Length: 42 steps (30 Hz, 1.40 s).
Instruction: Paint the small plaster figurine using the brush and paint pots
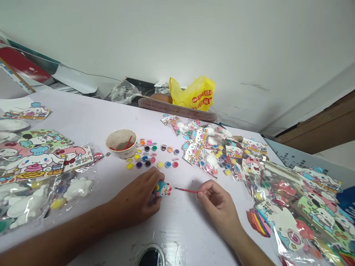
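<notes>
My left hand (141, 195) is closed around a small painted figurine (163, 188), blue with touches of white, red and yellow; the palm hides part of it. In my right hand (219, 203) a thin red paintbrush (188, 190) is pinched between thumb and fingers. Its dark bristle tip points left, a short gap away from the figurine. Beyond both hands lie several small paint pots (148, 163) in many colours. A paper cup (121, 142) beside them holds murky liquid and a red stick-like handle.
Packaged white figurines with cartoon cards (36, 162) cover the left side. More packets (213, 151) spread over the right. A painted rainbow piece (259, 222) lies right of my right hand. A yellow plastic bag (194, 94) stands by the wall. A dark round object (151, 255) sits at the near edge.
</notes>
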### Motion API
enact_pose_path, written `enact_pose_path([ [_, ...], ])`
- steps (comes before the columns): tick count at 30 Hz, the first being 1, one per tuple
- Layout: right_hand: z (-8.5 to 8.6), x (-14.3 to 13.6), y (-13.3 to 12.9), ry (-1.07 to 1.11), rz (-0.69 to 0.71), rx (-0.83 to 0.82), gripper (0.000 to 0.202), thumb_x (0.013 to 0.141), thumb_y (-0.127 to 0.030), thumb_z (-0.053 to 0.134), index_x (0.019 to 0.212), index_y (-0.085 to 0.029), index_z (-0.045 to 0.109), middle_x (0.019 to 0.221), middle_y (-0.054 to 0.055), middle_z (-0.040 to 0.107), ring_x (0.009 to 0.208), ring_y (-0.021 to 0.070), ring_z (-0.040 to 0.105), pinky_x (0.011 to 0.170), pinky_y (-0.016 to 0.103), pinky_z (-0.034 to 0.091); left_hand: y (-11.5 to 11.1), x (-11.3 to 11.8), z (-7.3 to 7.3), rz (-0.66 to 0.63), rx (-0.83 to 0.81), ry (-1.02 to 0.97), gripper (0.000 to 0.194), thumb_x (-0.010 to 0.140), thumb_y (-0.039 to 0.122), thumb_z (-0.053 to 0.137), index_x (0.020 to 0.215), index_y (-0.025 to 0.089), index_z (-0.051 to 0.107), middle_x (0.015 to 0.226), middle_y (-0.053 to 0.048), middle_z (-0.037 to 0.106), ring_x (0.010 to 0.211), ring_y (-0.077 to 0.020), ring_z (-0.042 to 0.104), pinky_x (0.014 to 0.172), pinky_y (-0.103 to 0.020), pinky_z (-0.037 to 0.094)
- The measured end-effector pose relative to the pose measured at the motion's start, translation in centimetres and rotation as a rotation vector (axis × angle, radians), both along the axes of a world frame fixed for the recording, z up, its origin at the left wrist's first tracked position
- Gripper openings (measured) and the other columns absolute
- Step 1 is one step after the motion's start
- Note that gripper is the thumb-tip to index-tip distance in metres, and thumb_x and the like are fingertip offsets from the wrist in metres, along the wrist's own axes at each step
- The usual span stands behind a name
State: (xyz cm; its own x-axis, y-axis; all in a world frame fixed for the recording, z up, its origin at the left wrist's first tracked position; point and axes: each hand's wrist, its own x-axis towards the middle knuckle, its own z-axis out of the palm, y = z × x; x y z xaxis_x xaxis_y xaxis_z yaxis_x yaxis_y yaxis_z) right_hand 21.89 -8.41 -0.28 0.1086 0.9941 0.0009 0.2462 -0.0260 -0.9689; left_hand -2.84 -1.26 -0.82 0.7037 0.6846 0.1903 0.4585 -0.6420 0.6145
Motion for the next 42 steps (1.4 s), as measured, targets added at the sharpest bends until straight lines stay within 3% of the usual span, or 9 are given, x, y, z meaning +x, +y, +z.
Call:
enact_pose_path([
  [6, -0.14, -0.76, -0.5, -0.081, 0.044, 0.032, 0.016, 0.089, -0.028, 0.059, 0.077, -0.021, 0.053, 0.06, -0.004, 0.044, 0.056, 0.013, 0.039, 0.052, 0.024, 0.034, 0.06, 0.0, 0.08, -0.016, 0.015, -0.007, 0.035, 0.08, 0.006, 0.045, 0.11, 0.022, 0.04, 0.104, -0.003, 0.047, 0.092, -0.0185, 0.051, 0.082, -0.031, 0.046],
  [13, -0.28, -0.7, -0.18, -0.06, 0.068, -0.003, 0.014, 0.089, -0.029, 0.058, 0.079, -0.02, 0.055, 0.061, -0.005, 0.043, 0.057, 0.0128, 0.038, 0.053, 0.024, 0.033, 0.2, 0.0, 0.07, -0.042, 0.029, -0.035, 0.045, 0.076, 0.001, 0.044, 0.116, 0.022, 0.042, 0.106, -0.004, 0.047, 0.093, -0.0181, 0.051, 0.084, -0.031, 0.047],
  [42, 0.16, -1.02, -0.13, -0.033, 0.077, -0.116, 0.015, 0.087, -0.029, 0.06, 0.077, -0.02, 0.053, 0.062, -0.005, 0.041, 0.057, 0.0121, 0.035, 0.053, 0.024, 0.029, 0.09, 0.12, 0.32, -0.073, 0.088, -0.006, 0.042, 0.081, 0.001, 0.04, 0.117, 0.022, 0.045, 0.104, -0.005, 0.049, 0.088, -0.017, 0.054, 0.076, -0.028, 0.048],
])
